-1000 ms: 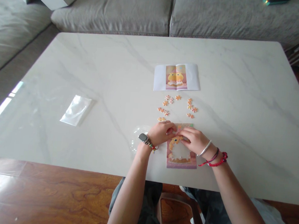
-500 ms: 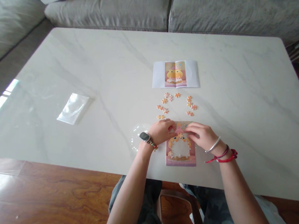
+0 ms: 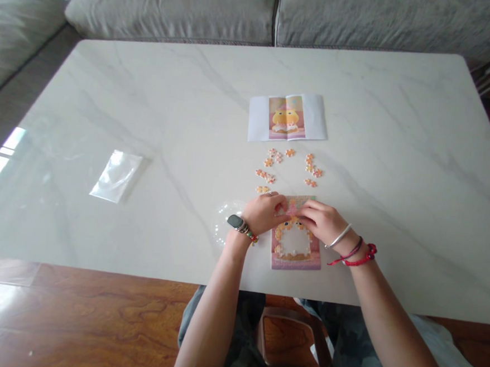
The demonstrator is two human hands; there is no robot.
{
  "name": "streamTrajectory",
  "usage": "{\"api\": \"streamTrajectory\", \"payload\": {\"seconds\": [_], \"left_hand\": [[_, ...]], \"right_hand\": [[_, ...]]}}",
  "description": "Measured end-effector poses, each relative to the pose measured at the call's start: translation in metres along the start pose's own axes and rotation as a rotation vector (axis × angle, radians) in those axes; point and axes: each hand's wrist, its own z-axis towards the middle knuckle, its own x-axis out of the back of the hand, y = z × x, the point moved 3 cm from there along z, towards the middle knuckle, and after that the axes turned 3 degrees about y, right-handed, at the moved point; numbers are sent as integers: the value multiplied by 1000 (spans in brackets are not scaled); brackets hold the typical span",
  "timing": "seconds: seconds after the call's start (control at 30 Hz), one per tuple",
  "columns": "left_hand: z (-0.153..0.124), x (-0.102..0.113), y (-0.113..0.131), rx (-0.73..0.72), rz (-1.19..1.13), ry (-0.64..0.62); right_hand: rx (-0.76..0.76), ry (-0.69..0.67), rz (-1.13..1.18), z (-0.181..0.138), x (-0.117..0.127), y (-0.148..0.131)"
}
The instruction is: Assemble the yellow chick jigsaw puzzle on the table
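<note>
A partly assembled jigsaw puzzle (image 3: 275, 257) lies near the front table edge, with a yellow cartoon face and a bare white gap in its middle. My left hand (image 3: 263, 211), wearing a watch, bends over the puzzle's upper left side with fingers curled and the thumb reaching across it. From the right, my right hand (image 3: 320, 218) touches the upper part, its fingers pressed together and its thumb beneath. Whatever lies under the fingertips of either hand is hidden. Several loose puzzle pieces (image 3: 310, 168) are spread beyond the puzzle, some beside my left knuckles.
A creased reference picture (image 3: 286, 119) lies behind the loose pieces. On the left is a clear plastic bag (image 3: 117, 175). Light spots (image 3: 222, 226) shine on the table beside my left wrist. The marble-look table (image 3: 183, 101) stands before a grey sofa (image 3: 177, 8).
My right hand has shifted slightly left toward my left hand, over the puzzle. My left hand stays almost in place. The whole view has moved a little.
</note>
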Motion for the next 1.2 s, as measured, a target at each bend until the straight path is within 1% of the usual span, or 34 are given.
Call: {"api": "streamTrajectory", "payload": {"seconds": [0.3,0.53,0.8,0.93,1.2], "left_hand": [[0,2,2,8,-8,-15],[0,0,0,-6,0,-12],[1,0,1,26,20,6],[1,-1,1,29,16,17],[2,-2,0,28,10,14]], "right_hand": [[-32,-17,-28,-1,-2,1],[-56,-19,-45,-1,1,2],[-72,-70,-74,-1,-1,1],[-89,-75,-101,-1,-1,1],[-71,-86,-140,-1,1,-2]]}}
